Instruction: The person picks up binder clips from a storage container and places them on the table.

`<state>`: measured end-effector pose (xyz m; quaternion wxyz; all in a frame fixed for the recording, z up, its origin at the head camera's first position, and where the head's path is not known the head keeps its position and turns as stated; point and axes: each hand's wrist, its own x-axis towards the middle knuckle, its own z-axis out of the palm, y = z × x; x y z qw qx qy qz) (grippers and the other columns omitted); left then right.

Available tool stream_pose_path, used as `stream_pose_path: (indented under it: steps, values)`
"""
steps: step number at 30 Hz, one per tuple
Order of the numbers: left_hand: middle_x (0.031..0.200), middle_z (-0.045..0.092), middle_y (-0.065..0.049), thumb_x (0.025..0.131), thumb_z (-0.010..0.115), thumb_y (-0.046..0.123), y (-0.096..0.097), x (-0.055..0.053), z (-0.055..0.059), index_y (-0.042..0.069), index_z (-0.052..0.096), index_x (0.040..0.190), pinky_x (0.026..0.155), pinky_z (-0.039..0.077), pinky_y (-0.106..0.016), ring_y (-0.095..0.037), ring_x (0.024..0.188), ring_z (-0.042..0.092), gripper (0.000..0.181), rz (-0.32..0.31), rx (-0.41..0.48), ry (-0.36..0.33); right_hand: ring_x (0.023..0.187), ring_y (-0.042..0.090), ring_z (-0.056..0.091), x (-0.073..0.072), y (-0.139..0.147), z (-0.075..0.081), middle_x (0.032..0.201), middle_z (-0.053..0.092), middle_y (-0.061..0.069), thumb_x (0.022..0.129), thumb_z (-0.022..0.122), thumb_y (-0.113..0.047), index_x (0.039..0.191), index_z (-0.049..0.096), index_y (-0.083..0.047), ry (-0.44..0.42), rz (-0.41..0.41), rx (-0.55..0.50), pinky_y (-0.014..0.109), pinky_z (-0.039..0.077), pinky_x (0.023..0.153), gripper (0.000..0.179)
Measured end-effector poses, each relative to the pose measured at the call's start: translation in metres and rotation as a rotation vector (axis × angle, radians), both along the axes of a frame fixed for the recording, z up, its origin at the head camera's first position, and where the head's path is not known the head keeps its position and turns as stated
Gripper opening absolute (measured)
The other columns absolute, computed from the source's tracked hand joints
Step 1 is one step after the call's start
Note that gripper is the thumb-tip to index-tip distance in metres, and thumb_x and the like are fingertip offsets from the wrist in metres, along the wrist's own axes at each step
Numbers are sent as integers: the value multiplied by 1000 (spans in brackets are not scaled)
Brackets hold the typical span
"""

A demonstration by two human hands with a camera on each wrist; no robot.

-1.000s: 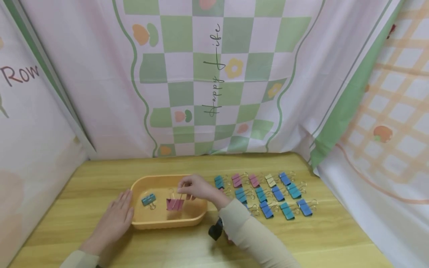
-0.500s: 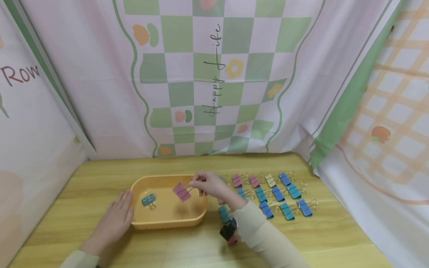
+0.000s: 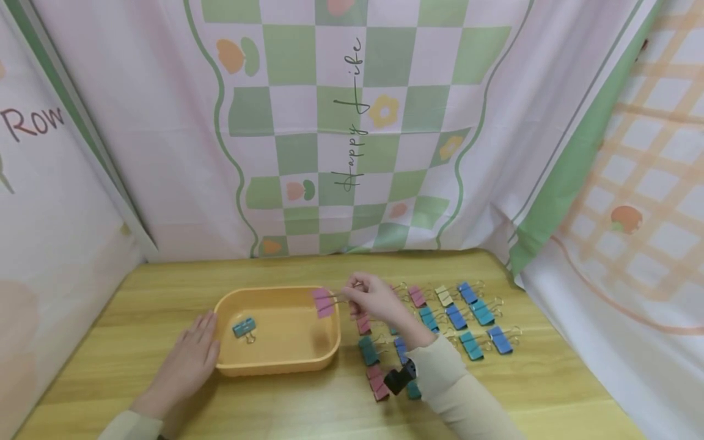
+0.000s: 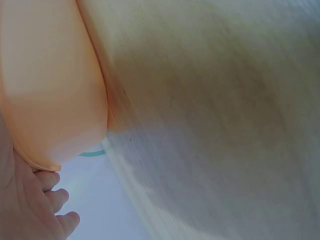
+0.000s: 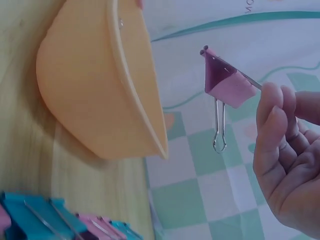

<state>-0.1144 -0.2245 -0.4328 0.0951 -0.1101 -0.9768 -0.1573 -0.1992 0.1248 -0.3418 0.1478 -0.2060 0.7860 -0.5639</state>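
My right hand [image 3: 375, 298] pinches a pink binder clip [image 3: 323, 303] by one wire handle, above the right rim of the yellow-orange plastic basin [image 3: 275, 368]. In the right wrist view the pink clip's other handle dangles below its body, and thumb and fingertips meet on the held wire. A teal binder clip [image 3: 244, 328] lies on the basin floor toward the left. My left hand [image 3: 189, 354] rests with extended fingers against the basin's left side; in the left wrist view its fingers [image 4: 57, 200] show under the rim.
Right of the basin, several binder clips lie in rows on the wooden table [image 3: 275, 406], among them a yellow clip [image 3: 443, 296], a blue clip [image 3: 500, 340] and a pink clip [image 3: 377, 383]. A checkered curtain [image 3: 341, 153] hangs behind the table.
My right hand has lifted the pink binder clip from inside the basin and carried it right, up to the right rim. The left hand and the basin have stayed put.
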Motion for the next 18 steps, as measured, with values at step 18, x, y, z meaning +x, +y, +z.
stream_pose_path:
  steps: [18]
  values:
    - [143, 23, -29, 98, 38, 18, 1, 1, 1, -14, 26, 137, 103, 18, -59, -46, 129, 22, 52, 5, -2, -2, 66, 34, 61, -2, 64, -13, 64, 59, 11, 95, 53, -21, 94, 54, 3, 29, -97, -27, 51, 52, 68, 24]
